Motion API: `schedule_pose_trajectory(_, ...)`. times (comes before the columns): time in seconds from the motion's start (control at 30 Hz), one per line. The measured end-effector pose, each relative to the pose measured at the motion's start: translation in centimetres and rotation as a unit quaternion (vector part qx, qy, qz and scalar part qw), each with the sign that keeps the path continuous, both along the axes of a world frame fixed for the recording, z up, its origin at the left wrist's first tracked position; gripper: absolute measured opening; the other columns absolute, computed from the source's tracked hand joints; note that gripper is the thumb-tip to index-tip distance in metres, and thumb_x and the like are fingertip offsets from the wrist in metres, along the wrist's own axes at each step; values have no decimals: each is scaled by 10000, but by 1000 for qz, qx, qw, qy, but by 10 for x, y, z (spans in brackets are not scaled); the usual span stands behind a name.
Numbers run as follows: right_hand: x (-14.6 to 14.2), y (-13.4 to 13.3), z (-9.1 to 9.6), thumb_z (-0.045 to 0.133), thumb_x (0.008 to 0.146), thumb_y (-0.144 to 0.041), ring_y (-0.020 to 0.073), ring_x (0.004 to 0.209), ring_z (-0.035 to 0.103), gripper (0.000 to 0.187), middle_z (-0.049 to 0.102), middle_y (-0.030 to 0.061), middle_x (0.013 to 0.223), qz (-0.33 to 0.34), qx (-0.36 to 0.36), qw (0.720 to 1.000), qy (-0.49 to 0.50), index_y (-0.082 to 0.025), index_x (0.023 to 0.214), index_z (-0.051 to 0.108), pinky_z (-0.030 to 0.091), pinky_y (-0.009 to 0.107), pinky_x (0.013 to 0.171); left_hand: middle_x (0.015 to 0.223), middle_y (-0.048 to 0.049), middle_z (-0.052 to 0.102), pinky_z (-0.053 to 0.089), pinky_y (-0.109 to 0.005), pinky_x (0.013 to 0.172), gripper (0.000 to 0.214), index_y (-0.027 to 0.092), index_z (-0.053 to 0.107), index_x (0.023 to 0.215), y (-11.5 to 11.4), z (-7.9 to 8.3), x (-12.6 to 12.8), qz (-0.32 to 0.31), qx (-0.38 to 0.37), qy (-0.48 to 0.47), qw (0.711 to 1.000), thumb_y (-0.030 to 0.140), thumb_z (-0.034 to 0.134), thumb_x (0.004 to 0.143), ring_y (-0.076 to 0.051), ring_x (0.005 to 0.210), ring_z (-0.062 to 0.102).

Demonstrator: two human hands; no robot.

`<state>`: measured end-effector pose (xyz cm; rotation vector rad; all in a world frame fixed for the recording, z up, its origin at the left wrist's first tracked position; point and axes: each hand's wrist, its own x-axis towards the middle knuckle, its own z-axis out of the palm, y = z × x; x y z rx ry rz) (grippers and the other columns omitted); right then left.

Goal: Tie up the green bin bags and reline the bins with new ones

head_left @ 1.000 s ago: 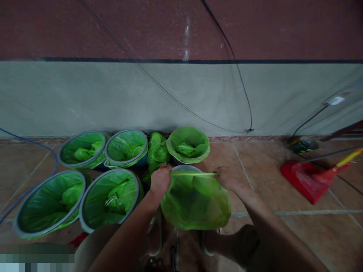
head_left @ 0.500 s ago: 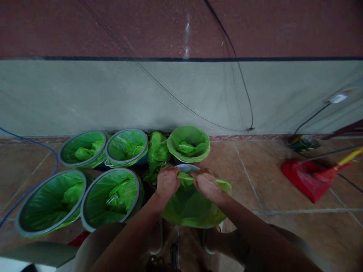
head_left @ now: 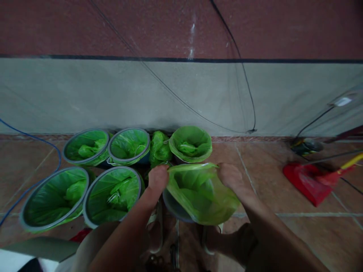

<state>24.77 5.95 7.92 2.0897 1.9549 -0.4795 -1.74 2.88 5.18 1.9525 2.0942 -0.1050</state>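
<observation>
A green plastic bag (head_left: 198, 190) hangs open between my two hands over a grey-rimmed bin (head_left: 172, 206) close in front of me. My left hand (head_left: 157, 178) is closed on the bag's left edge. My right hand (head_left: 230, 176) is closed on its right edge. The bag's mouth is stretched wide and its lower part drapes over the bin's rim. Most of the bin is hidden under the bag.
Several bins lined with green bags stand to the left and behind: near ones (head_left: 53, 198) (head_left: 113, 194), far ones (head_left: 86, 146) (head_left: 129, 145) (head_left: 190, 143). A bunched green bag (head_left: 159, 145) lies between them. A red dustpan (head_left: 307, 181) lies at the right. Cables run along the wall.
My hands were together at the bag's top edge half a second ago. They have now moved apart and pulled the bag's mouth open over the bin.
</observation>
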Motion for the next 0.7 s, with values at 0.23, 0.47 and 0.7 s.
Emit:
schedule_pose_trajectory(0.23, -16, -10, -7, 701, 765, -317, 328, 1173, 574, 721, 595, 186, 1320, 58, 30, 997, 37, -142, 1425, 471, 462, 384, 918, 1041, -77, 738, 504, -293, 839, 300, 230, 706, 1086, -1, 2, 8, -4, 3, -21, 1000, 191, 485, 887, -222, 982, 689)
schedule_pose_trajectory(0.47, -26, -9, -23, 406, 972, -270, 253, 1018, 651, 344, 722, 148, 1043, 133, 50, 989, 53, -172, 1079, 717, 437, 345, 926, 1043, -75, 733, 509, -299, 836, 291, 227, 700, 1072, -1, 2, 8, -9, 12, -21, 1000, 209, 457, 914, -219, 967, 689)
schedule_pose_trajectory(0.7, -4, -1, -6, 355, 974, -263, 282, 919, 694, 389, 729, 175, 950, 40, 81, 996, -15, -166, 1063, 721, 496, 345, 769, 1109, -176, 703, 499, -338, 911, 374, 103, 683, 1129, 0, 5, -7, 6, -57, 45, 997, 102, 372, 921, -269, 1082, 656)
